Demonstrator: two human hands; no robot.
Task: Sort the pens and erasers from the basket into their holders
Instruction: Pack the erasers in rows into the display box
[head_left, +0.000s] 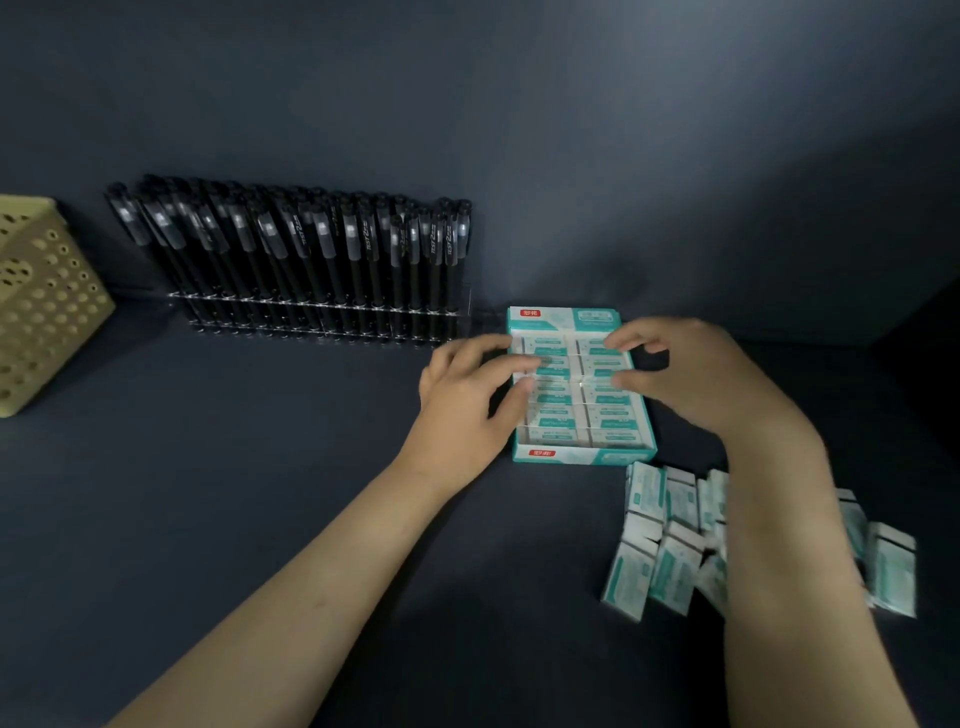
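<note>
Basket (47, 306): far left, tan and perforated, cut by the frame edge; contents hidden from here.
Pens (291, 249): black, capped, standing in rows with caps up; long axis near vertical, leaning a little to the left.
Pen rack (332, 314): clear, against the back wall, just right of the basket, seemingly full.
Left hand (462, 400): laid over the left edge of the eraser box, fingers fairly straight, fingertips and thumb touching the left column; gripping nothing.
Eraser box (582, 456): teal and white, open-topped, on the dark table (260, 467) between the two hands; long axis running away from the person, far end swung slightly left.
Boxed erasers (561, 415): two columns packed on edge, each long axis lying across the box, left to right.
Right hand (696, 374): bent over the right column, thumb and forefinger either side of a row; blurred, so pinching or merely pressing cannot be told.
Loose erasers (670, 545): near right, scattered flat on the table, partly behind the right forearm; long axes mostly toward and away from the person, several skewed.
Step in hand, as a judgement: squaring the packed rows to free room.
Doing it well: press both columns evenly toward one end, steady the box with the left palm, turn each loose eraser crosswise before seating it.
</note>
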